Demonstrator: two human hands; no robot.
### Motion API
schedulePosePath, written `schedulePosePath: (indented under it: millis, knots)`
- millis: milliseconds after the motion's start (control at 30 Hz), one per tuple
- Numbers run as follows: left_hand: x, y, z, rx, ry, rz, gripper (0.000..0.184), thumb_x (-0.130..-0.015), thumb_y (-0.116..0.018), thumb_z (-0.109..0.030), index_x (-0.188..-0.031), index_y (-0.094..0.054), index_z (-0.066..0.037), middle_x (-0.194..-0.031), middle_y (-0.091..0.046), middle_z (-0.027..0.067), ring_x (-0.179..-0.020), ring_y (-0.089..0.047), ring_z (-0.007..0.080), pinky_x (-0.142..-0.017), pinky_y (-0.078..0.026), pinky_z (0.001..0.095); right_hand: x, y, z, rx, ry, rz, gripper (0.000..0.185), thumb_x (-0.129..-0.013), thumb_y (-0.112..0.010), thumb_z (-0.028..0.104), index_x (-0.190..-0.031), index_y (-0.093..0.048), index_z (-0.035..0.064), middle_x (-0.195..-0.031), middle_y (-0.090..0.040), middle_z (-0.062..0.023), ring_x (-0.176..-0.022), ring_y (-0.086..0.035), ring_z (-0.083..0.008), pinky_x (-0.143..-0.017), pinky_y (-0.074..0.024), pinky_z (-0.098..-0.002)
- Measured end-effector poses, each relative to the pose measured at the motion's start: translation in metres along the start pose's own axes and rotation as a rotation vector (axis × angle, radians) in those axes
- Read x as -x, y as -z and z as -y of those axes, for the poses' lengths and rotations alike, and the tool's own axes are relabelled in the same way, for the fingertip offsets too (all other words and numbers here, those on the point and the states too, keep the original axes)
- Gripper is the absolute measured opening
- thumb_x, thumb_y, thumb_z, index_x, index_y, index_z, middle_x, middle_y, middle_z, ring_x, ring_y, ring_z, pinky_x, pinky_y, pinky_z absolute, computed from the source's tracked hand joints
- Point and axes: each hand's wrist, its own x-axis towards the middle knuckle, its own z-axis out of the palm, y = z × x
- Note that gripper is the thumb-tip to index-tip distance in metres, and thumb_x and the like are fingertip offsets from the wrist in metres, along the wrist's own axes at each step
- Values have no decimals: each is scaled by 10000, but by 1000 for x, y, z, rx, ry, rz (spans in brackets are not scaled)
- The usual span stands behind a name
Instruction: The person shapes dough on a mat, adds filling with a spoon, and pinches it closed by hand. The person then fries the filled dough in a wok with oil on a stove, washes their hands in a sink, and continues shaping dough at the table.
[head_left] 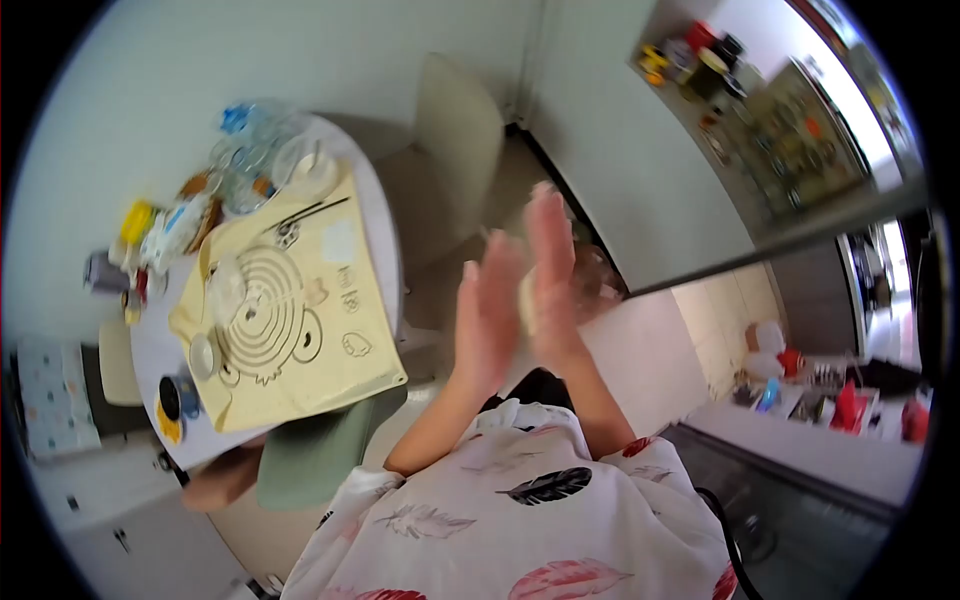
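Observation:
My left hand (pixel 488 315) and my right hand (pixel 550 275) are raised in front of my body, palms turned towards each other with a narrow gap between them. Fingers on both hands are stretched out and smeared by motion. A small pale patch (pixel 528 305) shows against the right palm; whether it is a held thing cannot be made out. To the left, a yellow mat (pixel 370 290) printed with concentric rings covers part of the round table (pixel 385 215). On it are dark chopsticks (pixel 305 215), a small white bowl (pixel 205 355) and a clear container (pixel 228 290).
Clear plastic bottles (pixel 245 150), a clear bowl (pixel 308 170) and packets (pixel 178 230) crowd the table's far side. A dark blue mug (pixel 180 397) stands near its left edge. Chairs surround it, one beige (pixel 460 130), one green (pixel 325 460). A cluttered counter (pixel 810 430) lies right.

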Motion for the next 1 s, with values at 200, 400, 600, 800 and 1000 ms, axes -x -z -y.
schedulePosePath:
  millis: [200, 400, 600, 800, 1000]
  knots:
    - [5, -62, 108, 364, 545, 315, 482, -933, -296, -354, -1350, -308, -111, -1388, -324, 60, -1236, -367, 234, -1010, -315, 381, 80, 92, -17, 489, -207, -125, 546, -888, -360, 274, -1383, -236, 80, -1435, -192, -159, -1332, -124, -367, -1069, -80, -477]
    - [37, -121, 202, 430, 805, 465, 558, -914, -280, -430, -1393, -241, -147, -1429, -260, 53, -1301, -267, 200, -1053, -217, 383, 162, 249, 11, -610, -178, -646, 663, -905, -268, 511, -1385, -220, 56, -1407, -288, -132, -1301, -267, -270, -1075, -142, -397]
    - [122, -210, 297, -1082, -363, 805, 626, -893, -280, -475, -1395, -233, -105, -1445, -189, 147, -1343, -148, 298, -1071, -101, 451, 243, 285, 7, -516, -277, -914, 691, -893, -318, 502, -1415, -110, 99, -1468, -111, -115, -1344, -145, -267, -1088, -87, -412]
    - [139, -268, 345, -856, -618, 787, 615, -881, -307, -409, -1386, -220, -67, -1447, -195, 123, -1349, -133, 264, -1078, -55, 441, 304, 378, -10, -1532, 94, -899, 680, -889, -328, 504, -1414, -109, 131, -1465, -114, -127, -1343, -147, -275, -1087, -116, -441]
    - [115, -321, 389, -283, 357, 687, 582, -887, -302, -350, -1384, -214, -60, -1429, -249, 92, -1328, -195, 213, -1079, -114, 398, 327, 467, -5, -778, -42, -1004, 690, -888, -293, 540, -1421, -81, 156, -1441, -186, -163, -1344, -148, -286, -1086, -76, -422]
